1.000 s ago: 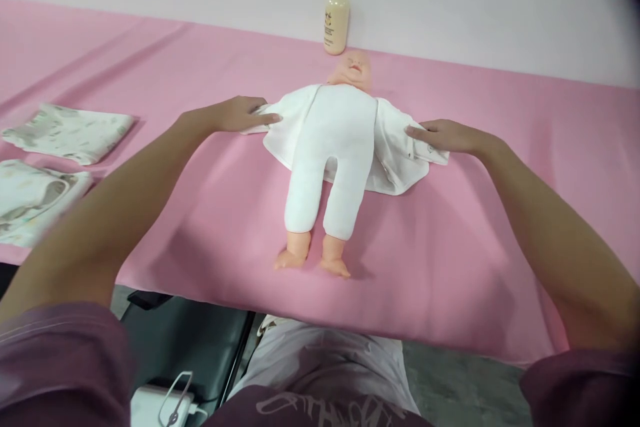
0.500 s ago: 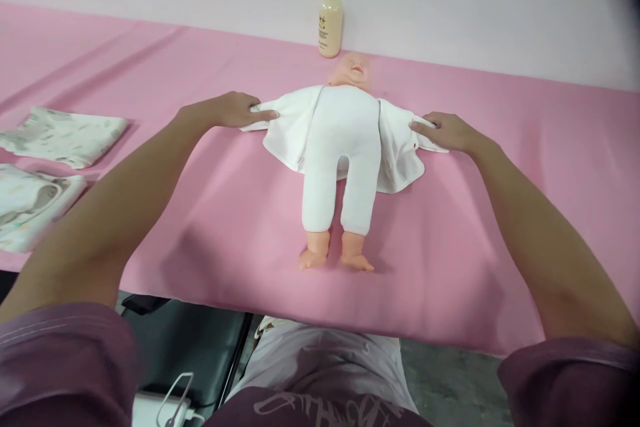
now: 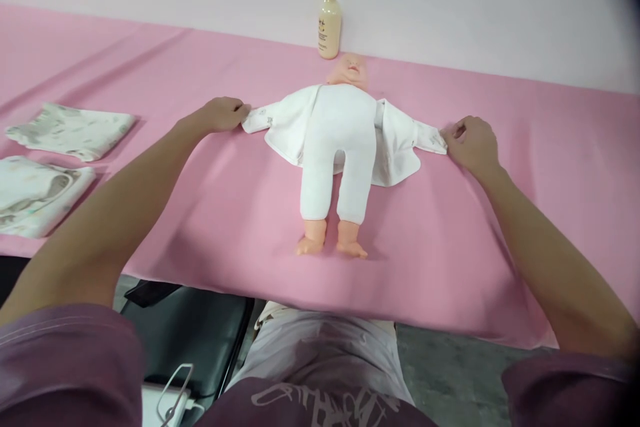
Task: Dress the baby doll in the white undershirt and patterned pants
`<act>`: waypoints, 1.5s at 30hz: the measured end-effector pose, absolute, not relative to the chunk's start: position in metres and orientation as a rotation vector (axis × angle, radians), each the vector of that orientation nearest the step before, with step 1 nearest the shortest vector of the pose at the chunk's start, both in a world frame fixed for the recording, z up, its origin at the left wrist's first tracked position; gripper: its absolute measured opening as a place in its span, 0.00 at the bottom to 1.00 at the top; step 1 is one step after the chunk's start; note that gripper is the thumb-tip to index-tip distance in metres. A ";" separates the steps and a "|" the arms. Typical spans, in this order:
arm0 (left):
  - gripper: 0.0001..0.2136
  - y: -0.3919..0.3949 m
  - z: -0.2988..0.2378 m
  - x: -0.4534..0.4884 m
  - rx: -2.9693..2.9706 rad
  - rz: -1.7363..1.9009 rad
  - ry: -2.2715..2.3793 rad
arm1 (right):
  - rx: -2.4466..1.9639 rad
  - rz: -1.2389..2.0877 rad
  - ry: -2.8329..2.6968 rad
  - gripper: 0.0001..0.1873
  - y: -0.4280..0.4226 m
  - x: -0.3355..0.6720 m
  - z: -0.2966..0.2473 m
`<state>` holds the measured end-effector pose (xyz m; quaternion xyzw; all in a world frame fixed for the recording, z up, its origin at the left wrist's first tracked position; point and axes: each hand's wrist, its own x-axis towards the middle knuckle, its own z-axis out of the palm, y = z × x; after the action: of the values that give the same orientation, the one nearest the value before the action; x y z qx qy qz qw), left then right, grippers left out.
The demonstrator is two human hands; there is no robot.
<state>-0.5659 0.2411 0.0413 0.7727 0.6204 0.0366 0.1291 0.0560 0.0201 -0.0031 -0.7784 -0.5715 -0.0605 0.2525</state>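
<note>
Holding a white cloth jacket [image 3: 287,123] spread beneath a white-bodied, peach-footed plastic doll [image 3: 341,120].
Pinching one cuff [image 3: 253,122] in the closed left hand [image 3: 224,114], the opposite cuff [image 3: 436,140] likewise in the right hand [image 3: 473,141].

Bottle [image 3: 329,30] behind doll [image 3: 343,121], perhaps touching wall [image 3: 450,13]

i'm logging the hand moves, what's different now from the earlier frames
The left hand slid leftward and the right hand rightward, each to a sleeve end of the white cloth jacket. The white-bodied doll's legs swung slightly right. The cream plastic pump bottle and folded printed cloths stayed put.
</note>
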 end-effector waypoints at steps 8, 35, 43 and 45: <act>0.26 0.154 0.046 -0.541 2.460 0.640 1.966 | -1.976 -0.103 -1.674 0.23 -0.051 -0.027 0.006; 0.12 0.079 -0.002 -0.474 2.825 0.573 0.917 | -1.634 -0.016 -2.157 0.15 -0.079 -0.109 0.010; 0.09 0.075 0.015 -0.487 2.685 0.370 0.939 | -1.679 0.366 -2.122 0.08 -0.071 -0.143 0.013; 0.12 0.079 0.026 -0.493 2.645 0.348 0.911 | -1.682 0.487 -2.053 0.10 -0.068 -0.135 0.022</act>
<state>-0.4926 0.0788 0.0256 0.9261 0.3190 0.1219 0.1605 -0.1351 -0.0680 0.0223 -0.6080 -0.7423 0.1760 0.2199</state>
